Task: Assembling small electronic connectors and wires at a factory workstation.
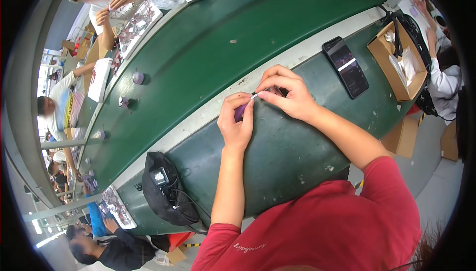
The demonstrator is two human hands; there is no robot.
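Both of my hands meet over the near edge of the pale strip beside the green belt. My left hand (235,126) is closed around a small purple part (240,113), mostly covered by the fingers. Between the fingertips of the two hands lies a thin white strip (254,96), and my right hand (293,96) pinches its end. Something dark shows under the right fingers, too hidden to name.
A black phone (346,68) lies to the right, beside an open cardboard box (398,63) with white packets. At left sits a black cap-like pouch (168,189) with a cable. Several purple parts, one a purple cylinder (138,78), stand on the green belt (198,63). Co-workers sit across and alongside.
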